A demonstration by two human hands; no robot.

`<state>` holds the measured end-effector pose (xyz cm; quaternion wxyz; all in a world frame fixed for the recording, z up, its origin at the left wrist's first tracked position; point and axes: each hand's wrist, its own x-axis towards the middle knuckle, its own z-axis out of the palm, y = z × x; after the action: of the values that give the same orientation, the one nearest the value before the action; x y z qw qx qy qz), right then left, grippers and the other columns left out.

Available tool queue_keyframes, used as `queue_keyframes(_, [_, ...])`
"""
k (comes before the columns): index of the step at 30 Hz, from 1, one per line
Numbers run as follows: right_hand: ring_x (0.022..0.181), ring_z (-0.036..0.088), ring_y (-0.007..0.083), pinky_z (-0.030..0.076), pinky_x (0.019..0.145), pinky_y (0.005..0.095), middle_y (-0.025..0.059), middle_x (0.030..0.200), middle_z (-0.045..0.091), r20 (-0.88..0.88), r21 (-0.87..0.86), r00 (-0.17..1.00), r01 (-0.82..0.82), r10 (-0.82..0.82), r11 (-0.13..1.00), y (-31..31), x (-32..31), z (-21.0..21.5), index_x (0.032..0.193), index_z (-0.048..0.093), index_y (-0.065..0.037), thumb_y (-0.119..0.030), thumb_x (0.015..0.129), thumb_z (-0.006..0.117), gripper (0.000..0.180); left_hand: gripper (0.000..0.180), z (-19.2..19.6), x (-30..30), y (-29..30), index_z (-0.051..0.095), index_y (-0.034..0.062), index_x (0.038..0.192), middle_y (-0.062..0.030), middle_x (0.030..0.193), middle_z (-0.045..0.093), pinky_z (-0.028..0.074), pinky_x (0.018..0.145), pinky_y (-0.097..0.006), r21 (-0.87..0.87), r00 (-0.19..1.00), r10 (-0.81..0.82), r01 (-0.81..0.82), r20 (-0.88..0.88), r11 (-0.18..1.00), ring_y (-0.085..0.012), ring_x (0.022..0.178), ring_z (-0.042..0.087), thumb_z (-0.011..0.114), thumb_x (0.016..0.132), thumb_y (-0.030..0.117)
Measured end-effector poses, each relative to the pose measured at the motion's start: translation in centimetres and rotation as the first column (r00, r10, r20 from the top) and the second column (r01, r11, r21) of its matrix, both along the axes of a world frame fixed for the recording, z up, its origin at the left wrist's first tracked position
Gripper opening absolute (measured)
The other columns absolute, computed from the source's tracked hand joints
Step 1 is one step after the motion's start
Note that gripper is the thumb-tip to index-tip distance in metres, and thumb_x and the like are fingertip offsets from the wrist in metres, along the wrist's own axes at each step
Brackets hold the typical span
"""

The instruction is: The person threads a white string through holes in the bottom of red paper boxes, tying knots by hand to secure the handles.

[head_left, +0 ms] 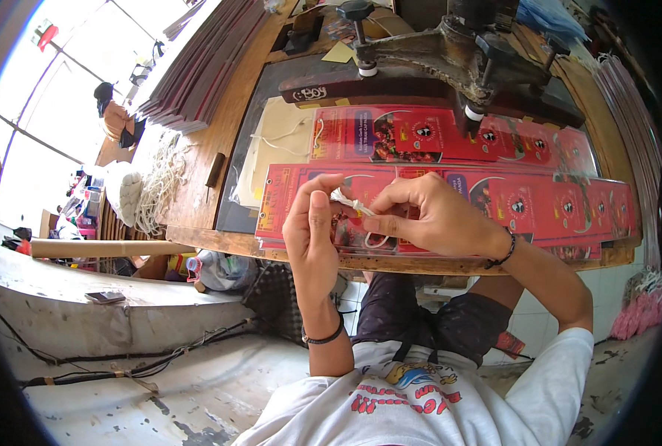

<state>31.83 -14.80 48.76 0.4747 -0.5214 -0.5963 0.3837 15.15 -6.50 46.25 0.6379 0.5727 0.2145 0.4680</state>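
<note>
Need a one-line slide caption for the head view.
Both hands, left and right, work a white cord over flat red cartons on a wooden bench.

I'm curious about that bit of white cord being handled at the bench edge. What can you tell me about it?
The white cord looks like thin, soft twisted string. It is pinched between the fingertips of the left hand and the right hand, bunched into a small knot or tuft where they meet. A loop of it hangs below the right hand over the flattened red printed cartons at the wooden bench's front edge. Its ends are hidden by the fingers.
</note>
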Motion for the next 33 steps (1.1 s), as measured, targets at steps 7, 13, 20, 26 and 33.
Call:
queue_keyframes(7, [0.070, 0.065, 0.0112, 0.051, 0.064, 0.0291, 0.0096, 0.077, 0.071, 0.023, -0.044, 1.000, 0.001, 0.000, 0.999, -0.2, -0.3, 0.6, 0.094, 0.071, 0.003, -0.022, 0.092, 0.071, 0.026, 0.018, -0.2, -0.5, 0.1, 0.069, -0.0061, 0.102, -0.0035, 0.086, 0.066, 0.047, 0.065, -0.021, 0.110, 0.992, 0.040, -0.027, -0.120, 0.994, -0.0063, 0.075, 0.059, 0.062, 0.099, 0.010])
queue_keyframes(13, [0.068, 0.066, 0.0140, 0.050, 0.061, 0.0292, 0.0088, 0.073, 0.069, 0.131, 0.143, 0.991, -0.047, 0.028, 0.989, 0.3, -0.4, -0.5, 0.089, 0.071, 0.001, -0.021, 0.092, 0.071, 0.023, 0.018, -1.0, -0.2, -0.7, 0.070, -0.0056, 0.099, -0.0013, 0.083, 0.066, 0.046, 0.062, -0.020, 0.145, 0.969, 0.233, -0.219, -0.084, 0.965, -0.0044, 0.071, 0.056, 0.063, 0.098, 0.011])
queue_keyframes(20, [0.109, 0.062, 0.0301, 0.048, 0.095, 0.0444, 0.0175, 0.117, 0.063, 0.472, 0.290, 0.881, -0.117, -0.036, 0.950, -1.0, 0.1, -0.5, 0.117, 0.063, -0.002, -0.030, 0.092, 0.069, 0.038, 0.012, -0.4, -1.3, 1.1, 0.068, -0.0050, 0.094, -0.0044, 0.086, 0.068, 0.048, 0.065, -0.023, 0.295, 0.984, 0.116, -0.070, -0.139, 0.953, -0.0072, 0.075, 0.059, 0.063, 0.097, 0.005])
queue_keyframes(26, [0.136, 0.042, 0.0360, 0.031, 0.115, 0.0516, 0.0183, 0.146, 0.043, 0.767, 0.118, 0.633, 0.024, -0.106, 0.993, -8.8, 2.9, 3.6, 0.141, 0.046, -0.006, -0.049, 0.085, 0.070, 0.075, 0.012, -0.1, -4.2, 2.7, 0.070, -0.0021, 0.093, -0.0106, 0.092, 0.073, 0.053, 0.073, -0.029, 0.563, 0.936, 0.302, -0.153, -0.181, 0.812, -0.0139, 0.085, 0.068, 0.062, 0.096, 0.006])
queue_keyframes(33, [0.147, 0.024, 0.0371, 0.020, 0.121, 0.0524, 0.0141, 0.159, 0.029, 0.925, -0.051, 0.355, 0.472, -0.137, 0.880, -20.5, 9.5, 1.4, 0.148, 0.043, -0.011, -0.066, 0.069, 0.070, 0.100, 0.026, -0.3, -7.2, 4.2, 0.060, -0.0022, 0.102, -0.0112, 0.090, 0.070, 0.054, 0.078, -0.030, 0.319, 0.929, 0.365, -0.327, -0.064, 0.890, -0.0181, 0.086, 0.068, 0.047, 0.106, 0.019])
